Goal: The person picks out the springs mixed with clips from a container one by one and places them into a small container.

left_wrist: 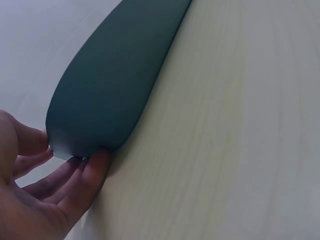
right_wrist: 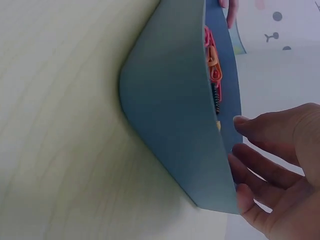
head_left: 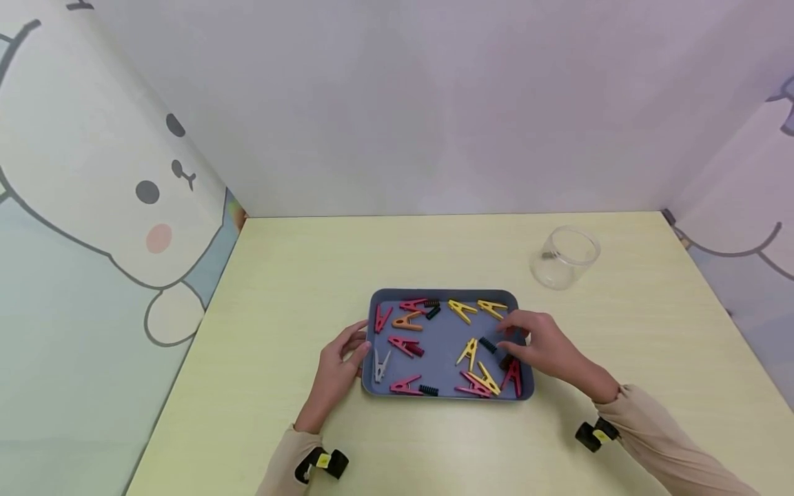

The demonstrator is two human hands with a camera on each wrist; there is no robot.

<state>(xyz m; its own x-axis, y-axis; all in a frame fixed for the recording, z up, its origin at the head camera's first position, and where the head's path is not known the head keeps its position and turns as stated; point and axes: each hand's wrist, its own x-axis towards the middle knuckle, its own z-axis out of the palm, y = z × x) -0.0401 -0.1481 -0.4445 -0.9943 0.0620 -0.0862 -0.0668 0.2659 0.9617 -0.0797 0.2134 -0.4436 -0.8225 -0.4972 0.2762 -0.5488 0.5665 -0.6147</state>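
The blue-grey tray (head_left: 443,344) lies flat, holding scattered coloured clips (head_left: 472,348).

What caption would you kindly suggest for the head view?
Left hand holding a blue-grey tray of clips and coils; right hand over its edge; clear cup beyond.

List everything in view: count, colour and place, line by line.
Table: 1, pale yellow, foreground
Tray: 1, blue-grey, on the table
Clips: 12 (six pink-red, four yellow, one orange, one pale grey), in the tray
Ridged pieces: about six, mostly dark, one deep red, in the tray
Cup: 1, clear, table's far right
Backdrop: 1, whitish, behind the table, cartoon prints either side
Wrist devices: 2, black, one per wrist
Sleeves: 2, beige, forearms
Left hand: 1, bare, holding the tray's left end
Right hand: 1, bare, at the tray's right end
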